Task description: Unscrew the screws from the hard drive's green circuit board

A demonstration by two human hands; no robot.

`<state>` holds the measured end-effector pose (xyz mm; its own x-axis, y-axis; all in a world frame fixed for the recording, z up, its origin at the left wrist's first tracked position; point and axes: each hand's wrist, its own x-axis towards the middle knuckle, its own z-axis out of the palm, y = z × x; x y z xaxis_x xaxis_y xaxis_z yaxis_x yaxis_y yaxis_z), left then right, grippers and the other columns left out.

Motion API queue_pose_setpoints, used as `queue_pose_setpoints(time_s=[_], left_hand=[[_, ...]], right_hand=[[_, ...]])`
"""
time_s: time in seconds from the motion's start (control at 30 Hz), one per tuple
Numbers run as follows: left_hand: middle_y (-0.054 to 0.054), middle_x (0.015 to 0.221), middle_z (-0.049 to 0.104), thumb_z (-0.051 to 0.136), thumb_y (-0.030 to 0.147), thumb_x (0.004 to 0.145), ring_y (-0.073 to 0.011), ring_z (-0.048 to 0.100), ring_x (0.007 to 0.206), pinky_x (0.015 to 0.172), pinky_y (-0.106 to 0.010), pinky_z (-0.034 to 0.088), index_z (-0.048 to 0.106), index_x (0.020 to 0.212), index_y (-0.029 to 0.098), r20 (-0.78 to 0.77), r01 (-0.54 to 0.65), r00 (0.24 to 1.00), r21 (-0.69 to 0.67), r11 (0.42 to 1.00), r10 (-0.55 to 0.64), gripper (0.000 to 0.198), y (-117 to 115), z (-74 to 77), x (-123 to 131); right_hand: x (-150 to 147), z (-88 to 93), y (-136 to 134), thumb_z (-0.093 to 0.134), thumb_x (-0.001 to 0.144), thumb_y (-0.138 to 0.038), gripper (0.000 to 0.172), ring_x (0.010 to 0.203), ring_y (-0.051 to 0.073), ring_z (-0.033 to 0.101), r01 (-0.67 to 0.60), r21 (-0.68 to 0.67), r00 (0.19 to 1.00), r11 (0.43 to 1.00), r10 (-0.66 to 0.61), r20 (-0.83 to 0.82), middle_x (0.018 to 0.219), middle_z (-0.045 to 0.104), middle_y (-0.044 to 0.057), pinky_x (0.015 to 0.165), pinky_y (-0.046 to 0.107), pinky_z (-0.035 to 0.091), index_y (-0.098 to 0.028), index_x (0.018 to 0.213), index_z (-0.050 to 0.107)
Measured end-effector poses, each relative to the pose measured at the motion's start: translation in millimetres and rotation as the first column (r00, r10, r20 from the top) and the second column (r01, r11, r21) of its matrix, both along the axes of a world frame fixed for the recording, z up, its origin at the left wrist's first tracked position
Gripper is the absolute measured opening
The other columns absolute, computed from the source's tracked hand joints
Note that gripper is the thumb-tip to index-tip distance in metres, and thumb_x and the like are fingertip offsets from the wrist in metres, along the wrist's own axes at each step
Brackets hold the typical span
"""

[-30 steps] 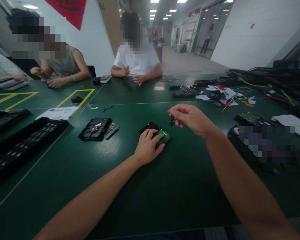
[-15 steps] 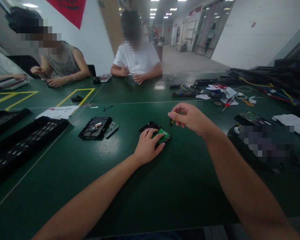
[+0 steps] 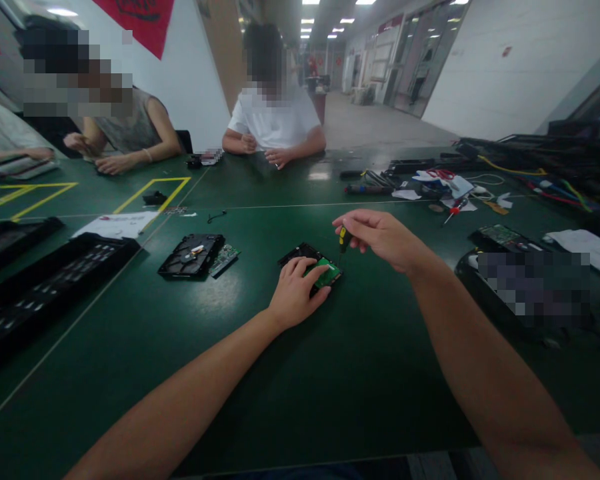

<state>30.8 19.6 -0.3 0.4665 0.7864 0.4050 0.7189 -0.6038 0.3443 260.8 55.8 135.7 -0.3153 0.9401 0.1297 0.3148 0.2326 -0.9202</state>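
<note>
Hard drive: body (image 3: 294, 253) on the bare green table (image 3: 365, 387), approx. centre, in front of wearer; green board (image 3: 333, 275) face up, so its surface is exposed to the tool.
L hand: (image 3: 296, 293) laid over drive; fingers spread, not closed round it, thumb at near edge. Prob. pins drive vs. turning; splay leaves R end of board uncovered.
R hand: (image 3: 375, 233) fingertips closed on a yellow/black screwdriver (image 3: 345, 237), pinched at the handle; rest of fingers curled.
Screwdriver: near upright, shaft down to drive's far R corner; tip contact n/c (too small to tell). Steep angle prob. keeps shaft in line w/ whatever is under it.
Second drive: (image 3: 189, 259) L of work, well apart from hands, sm. white piece (image 3: 196, 251) on top; prob. parked aside to leave elbow room.
Loose board: (image 3: 224, 261) just beside second drive, R side; prob. put there to stay w/ it.
L side: paper sheet (image 3: 113, 225) behind long black casing (image 3: 65, 280), both off the work spot.
R side: device w/ exposed board (image 3: 505, 238); red-handled screwdriver (image 3: 454, 211) beyond it, amid clutter; cable heap (image 3: 555, 167) at edge, out of R arm's way.
Across table: co-worker in white (image 3: 280, 123), seated, hands apart from wearer's.
</note>
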Motion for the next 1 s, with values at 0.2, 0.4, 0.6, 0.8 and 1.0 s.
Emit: queue_pose_setpoints(time_s=[0.2, 0.4, 0.6, 0.8, 1.0], left_hand=[[-0.010, 0.145, 0.059, 0.068, 0.045, 0.098, -0.0354, 0.047, 0.138, 0.118, -0.060, 0.040, 0.060, 0.146, 0.032, 0.021, 0.000, 1.000, -0.024, 1.000, 0.000, 0.051, 2.0, -0.5, -0.5], [-0.009, 0.145, 0.061, 0.070, 0.046, 0.097, -0.0348, 0.049, 0.137, 0.118, -0.058, 0.040, 0.061, 0.144, 0.030, 0.053, -0.007, 0.999, -0.054, 0.999, 0.010, 0.051, 1.8, 1.9, -1.3], [-0.010, 0.146, 0.062, 0.070, 0.047, 0.096, -0.0351, 0.048, 0.141, 0.121, -0.059, 0.037, 0.059, 0.146, 0.027, 0.076, 0.010, 0.997, -0.056, 0.998, -0.006, 0.055, 2.0, 2.6, -2.2], [-0.008, 0.145, 0.064, 0.069, 0.037, 0.095, -0.0331, 0.050, 0.140, 0.122, -0.058, 0.034, 0.061, 0.142, 0.028, 0.118, 0.045, 0.992, -0.075, 0.996, -0.036, 0.048, 3.9, 5.2, -7.4], [-0.007, 0.144, 0.065, 0.073, 0.039, 0.093, -0.0319, 0.053, 0.137, 0.122, -0.058, 0.035, 0.060, 0.142, 0.029, 0.136, 0.061, 0.989, -0.076, 0.995, -0.050, 0.051, 7.5, 2.8, -9.7]], right_hand=[[-1.9, -0.4, -1.5, 0.076, 0.092, -0.043, 0.024, 0.063, 0.011, 0.056, 0.061, 0.000, 0.997, 0.998, -0.060, -0.048, 0.086, 0.072, 0.003, 0.051, 0.023, 0.042, -0.020, 0.098, 0.069], [-3.7, -2.0, 0.5, 0.069, 0.096, -0.042, 0.022, 0.065, 0.012, 0.057, 0.016, 0.003, 0.999, 1.000, -0.016, -0.038, 0.090, 0.073, 0.004, 0.054, 0.024, 0.044, -0.021, 0.098, 0.074], [-2.6, 0.1, -1.1, 0.066, 0.098, -0.042, 0.024, 0.066, 0.013, 0.057, -0.062, -0.015, 0.998, 0.998, 0.062, -0.011, 0.102, 0.076, 0.006, 0.049, 0.024, 0.040, -0.023, 0.104, 0.079], [-1.4, 3.0, -1.9, 0.072, 0.093, -0.048, 0.027, 0.064, 0.013, 0.057, -0.001, 0.003, 1.000, 1.000, 0.001, -0.002, 0.087, 0.074, 0.004, 0.051, 0.024, 0.042, -0.021, 0.097, 0.078], [-4.3, 5.1, -5.7, 0.083, 0.084, -0.051, 0.033, 0.059, 0.013, 0.055, 0.039, -0.002, 0.999, 0.999, -0.039, -0.001, 0.072, 0.069, 0.002, 0.049, 0.025, 0.040, -0.020, 0.089, 0.072]])
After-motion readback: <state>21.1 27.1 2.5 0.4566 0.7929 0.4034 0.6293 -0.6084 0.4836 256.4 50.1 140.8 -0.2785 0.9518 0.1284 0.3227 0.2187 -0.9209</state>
